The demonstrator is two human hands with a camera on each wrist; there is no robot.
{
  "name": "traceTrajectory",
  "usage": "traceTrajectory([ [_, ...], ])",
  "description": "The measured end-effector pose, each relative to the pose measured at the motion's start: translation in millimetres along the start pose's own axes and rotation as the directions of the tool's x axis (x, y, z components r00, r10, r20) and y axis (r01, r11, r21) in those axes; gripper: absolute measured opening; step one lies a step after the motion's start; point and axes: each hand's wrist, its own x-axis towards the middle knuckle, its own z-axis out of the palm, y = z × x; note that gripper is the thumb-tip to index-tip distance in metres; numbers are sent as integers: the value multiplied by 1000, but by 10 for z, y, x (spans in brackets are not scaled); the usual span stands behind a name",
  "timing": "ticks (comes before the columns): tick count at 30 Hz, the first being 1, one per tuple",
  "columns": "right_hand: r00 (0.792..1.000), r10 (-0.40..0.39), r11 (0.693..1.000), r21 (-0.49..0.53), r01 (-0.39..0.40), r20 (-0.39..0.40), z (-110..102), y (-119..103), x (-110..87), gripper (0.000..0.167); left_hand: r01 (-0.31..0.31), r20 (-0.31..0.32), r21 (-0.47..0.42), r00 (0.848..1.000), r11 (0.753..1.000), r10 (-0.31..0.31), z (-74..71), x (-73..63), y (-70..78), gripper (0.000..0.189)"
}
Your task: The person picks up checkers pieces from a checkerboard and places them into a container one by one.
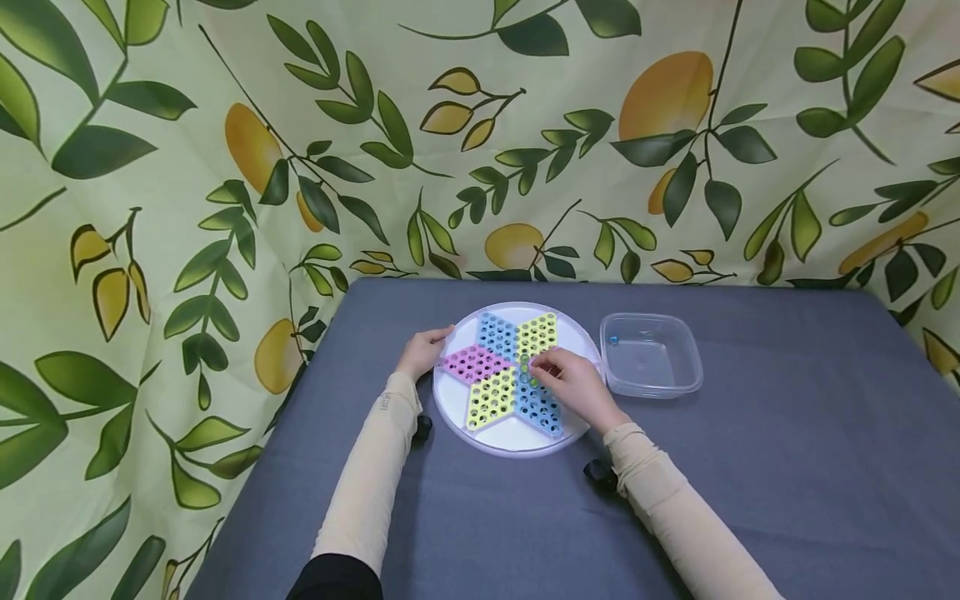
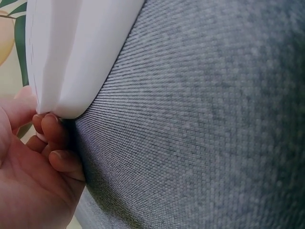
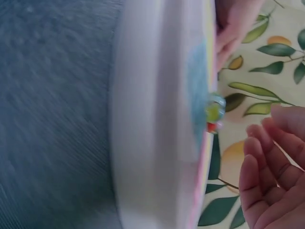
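A hanging cloth (image 1: 217,208) printed with green leaves and orange fruit runs down the left of the round white board and on behind it. The left hand (image 1: 423,354) is at the board's left edge, the thumb on the outer side of the rim and the fingers bent beneath, grasping it. The board (image 1: 453,397) itself lies flat on the grey counter (image 1: 810,433), between the two hands; its raised star is perforated, with a pink section to the left, blue and yellow ones along the far side, and yellow and blue ones nearer the wearer. A few small marbles (image 3: 215,112) (green, pale blue and a bit of red show in the right wrist view) sit near the board's centre. Just right of them, above the board, is the right hand (image 1: 573,379), its fingers loosely bent and released; the right wrist view shows its fingertips apart from the marbles. Both forearms wear beige sleeves (image 1: 375,475). Just beside the board's right edge stands a clear plastic box (image 1: 652,371), with a small blue ball (image 1: 613,340) inside, toward the board.
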Motion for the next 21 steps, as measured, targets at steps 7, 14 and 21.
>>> traceTrajectory([
  [7, 999, 37, 998, -51, -37, -1, 84, 72, 16, 10, 12, 2, -18, 1000, 1000, -12, 3, 10, 10, 37],
  [14, 996, 87, 996, -39, -86, 22, 110, 119, 8, 13, 19, 16, -24, 1000, 1000, -18, 17, 55, -5, 37],
  [21, 994, 96, 995, -34, -95, 55, 146, 133, 11, 16, 17, 17, -16, 1000, 1000, -17, 3, 50, -13, 38],
])
